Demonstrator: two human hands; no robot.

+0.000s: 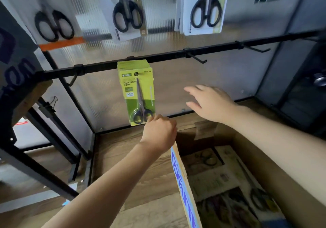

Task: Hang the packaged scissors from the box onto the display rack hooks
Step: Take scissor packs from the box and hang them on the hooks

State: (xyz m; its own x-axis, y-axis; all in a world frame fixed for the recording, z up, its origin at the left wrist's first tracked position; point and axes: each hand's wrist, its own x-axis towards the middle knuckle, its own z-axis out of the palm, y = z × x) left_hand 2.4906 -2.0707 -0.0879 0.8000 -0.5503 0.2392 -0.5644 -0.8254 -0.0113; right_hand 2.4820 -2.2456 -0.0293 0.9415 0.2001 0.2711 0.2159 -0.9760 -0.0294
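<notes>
on the middle hook of the black rail (176,52), a stack of green scissors packs (136,93) hangs, the front card facing you with its black-handled scissors pointing up. your left hand (159,132) sits at the bottom right corner of that front pack, fingers curled and pinching the card's lower edge. your right hand (210,100) hovers just beside the stack to its right, fingers straight and spread, touching nothing. two bare hooks (199,59) stick out of the rail further right. below your arms the cardboard box (183,180) stands open on the wooden shelf (134,157), with more packaged scissors (229,189) lying flat inside, too dim to count. above the rail, white-carded scissors (202,7) hang in a row against the ribbed back panel (176,90).
</notes>
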